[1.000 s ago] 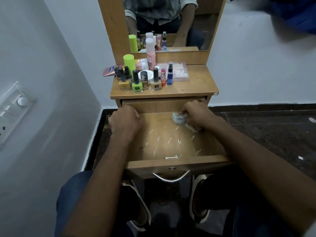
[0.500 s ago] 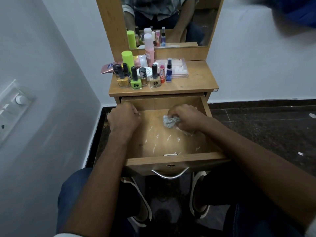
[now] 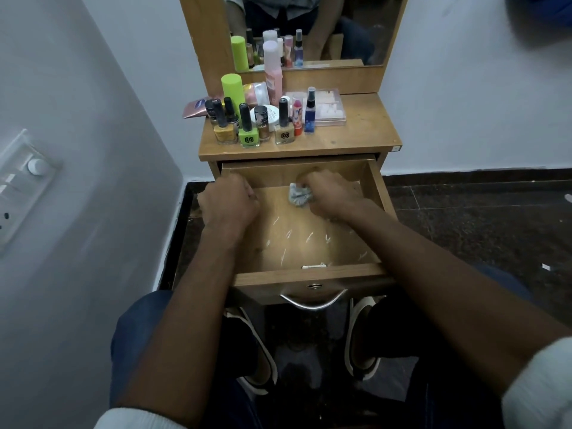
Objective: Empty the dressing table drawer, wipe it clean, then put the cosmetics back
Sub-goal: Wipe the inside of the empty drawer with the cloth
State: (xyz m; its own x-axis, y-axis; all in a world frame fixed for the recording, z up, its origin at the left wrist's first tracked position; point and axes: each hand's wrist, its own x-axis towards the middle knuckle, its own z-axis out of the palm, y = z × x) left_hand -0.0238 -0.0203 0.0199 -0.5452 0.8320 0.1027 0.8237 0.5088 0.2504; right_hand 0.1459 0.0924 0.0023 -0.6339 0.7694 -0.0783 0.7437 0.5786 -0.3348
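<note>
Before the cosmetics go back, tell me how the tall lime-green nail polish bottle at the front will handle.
The lime-green nail polish bottle looks rigid, probably glass, so likely fragile if dropped. Its tall black cap over a small square base suggests it may tip when nudged. Neighbouring bottles stand close, so knocking one could topple others.

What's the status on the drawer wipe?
Right hand grips crumpled cloth at drawer back. Left hand fisted on drawer's left wall. Cosmetics on tabletop; nothing obstructing.

Dim, even indoor light, soft shadows, wide-angle bending at edges, slight blur throughout.
</note>
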